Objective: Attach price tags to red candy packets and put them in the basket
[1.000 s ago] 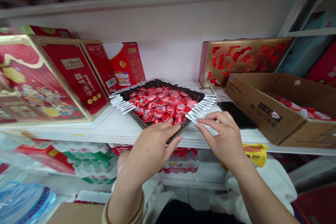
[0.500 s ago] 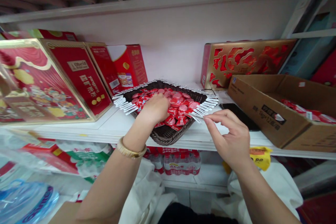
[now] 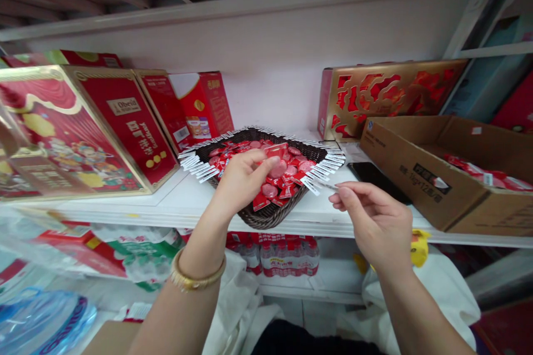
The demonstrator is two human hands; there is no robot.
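A dark woven basket (image 3: 272, 217) on the white shelf is filled with red-wrapped candies (image 3: 270, 191). Printed white strips (image 3: 331, 165) hang in rows along its rim. Over the candies, my left hand (image 3: 241, 180), with a gold bracelet at the wrist, pinches one red-wrapped candy (image 3: 278, 162) between thumb and fingers. To the right of the basket, my right hand (image 3: 381, 222) is closed in a pinch on a thin strip (image 3: 327, 184), seen nearly edge-on. Its tip is close to the rim strips; whether they touch I cannot tell.
Red and gold gift boxes (image 3: 125, 127) stand at the left, and a gold patterned box (image 3: 387, 94) at the back right. A cardboard carton (image 3: 416, 188) with red packets sits right, beside a flat black object (image 3: 370, 177). Bottled drinks (image 3: 289, 258) are on the lower shelf.
My left hand has lifted out of the candies and now shows a red-wrapped candy in its fingers. My right hand has drawn right, away from the basket's rim, holding a strip.
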